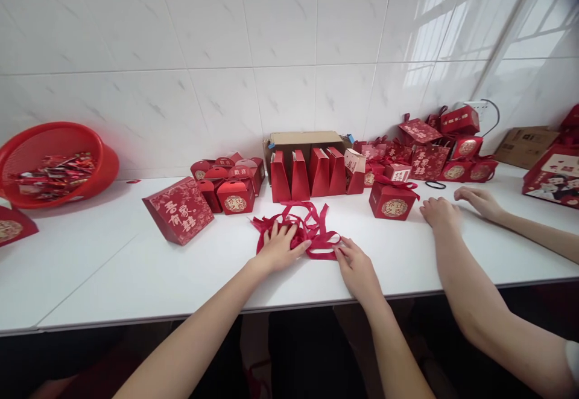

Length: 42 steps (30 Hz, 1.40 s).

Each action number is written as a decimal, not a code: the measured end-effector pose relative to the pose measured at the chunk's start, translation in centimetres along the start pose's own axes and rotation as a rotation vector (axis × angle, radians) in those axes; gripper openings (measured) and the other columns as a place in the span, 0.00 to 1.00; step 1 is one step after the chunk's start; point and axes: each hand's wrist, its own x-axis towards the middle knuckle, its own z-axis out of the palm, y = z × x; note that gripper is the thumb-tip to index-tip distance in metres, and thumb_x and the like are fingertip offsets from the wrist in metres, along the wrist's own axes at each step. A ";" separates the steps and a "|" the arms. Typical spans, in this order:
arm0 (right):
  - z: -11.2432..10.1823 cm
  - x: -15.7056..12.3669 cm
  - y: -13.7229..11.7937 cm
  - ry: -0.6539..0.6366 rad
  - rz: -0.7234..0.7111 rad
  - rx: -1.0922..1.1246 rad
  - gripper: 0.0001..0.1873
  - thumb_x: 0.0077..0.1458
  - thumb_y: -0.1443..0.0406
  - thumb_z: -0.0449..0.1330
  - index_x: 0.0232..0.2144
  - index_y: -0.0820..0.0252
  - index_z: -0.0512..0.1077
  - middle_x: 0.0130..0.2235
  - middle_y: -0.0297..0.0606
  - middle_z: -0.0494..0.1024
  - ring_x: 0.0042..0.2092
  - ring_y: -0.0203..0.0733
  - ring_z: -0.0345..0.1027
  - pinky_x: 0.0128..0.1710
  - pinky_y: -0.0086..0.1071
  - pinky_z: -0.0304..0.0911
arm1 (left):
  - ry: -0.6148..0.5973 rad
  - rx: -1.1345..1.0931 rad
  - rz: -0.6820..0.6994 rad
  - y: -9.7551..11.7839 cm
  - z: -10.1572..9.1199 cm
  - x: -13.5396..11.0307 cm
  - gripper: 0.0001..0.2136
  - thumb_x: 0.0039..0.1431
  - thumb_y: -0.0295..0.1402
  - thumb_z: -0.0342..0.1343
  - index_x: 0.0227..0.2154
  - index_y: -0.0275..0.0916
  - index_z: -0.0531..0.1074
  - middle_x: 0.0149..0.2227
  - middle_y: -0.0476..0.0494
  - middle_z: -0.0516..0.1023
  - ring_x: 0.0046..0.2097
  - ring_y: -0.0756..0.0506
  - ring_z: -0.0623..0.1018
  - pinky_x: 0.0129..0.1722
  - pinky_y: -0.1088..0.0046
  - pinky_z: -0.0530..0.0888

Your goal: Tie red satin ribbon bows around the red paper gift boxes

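Note:
A loose tangle of dark red ribbons lies on the white table in front of me. My left hand rests on the bunched left part of it, fingers spread. At the right end of the tangle, my right hand has thumb and fingertips pinched on a ribbon loop. Behind the ribbons stand several tall red boxes. Left of my hands, a red gift box with gold characters sits tilted. To the right is a small ribbon-tied box with a round gold emblem.
A red plastic basket of small wrapped packets leans at the far left. Small red boxes stand near the wall. Boxes pile up at the right, by a cardboard carton. A co-worker's hands rest on the table there.

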 end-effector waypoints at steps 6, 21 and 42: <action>-0.4 0.0 -0.2 0.001 0.006 0.015 0.21 0.59 0.58 0.45 0.41 0.60 0.75 0.56 0.42 0.66 0.59 0.47 0.56 0.57 0.42 0.56 | 0.213 -0.136 0.290 0.6 0.7 1.7 0.07 0.54 0.37 0.50 0.27 0.38 0.65 0.34 0.41 0.70 0.40 0.42 0.71 0.40 0.66 0.68; 0.0 -0.2 -1.5 -0.122 -0.103 -0.176 0.14 0.56 0.57 0.53 0.35 0.50 0.78 0.56 0.42 0.67 0.60 0.51 0.53 0.59 0.52 0.44 | 0.135 0.016 0.478 -1.8 -1.5 2.8 0.32 0.44 0.18 0.48 0.56 0.42 0.57 0.62 0.37 0.53 0.64 0.38 0.50 0.59 0.55 0.56; -0.1 -0.5 -0.9 0.041 -0.006 -0.015 0.12 0.54 0.61 0.52 0.30 0.58 0.74 0.50 0.46 0.70 0.54 0.49 0.62 0.51 0.43 0.62 | 0.081 0.075 0.283 -2.3 -1.5 3.2 0.17 0.52 0.37 0.50 0.46 0.41 0.64 0.27 0.48 0.73 0.30 0.44 0.73 0.30 0.71 0.65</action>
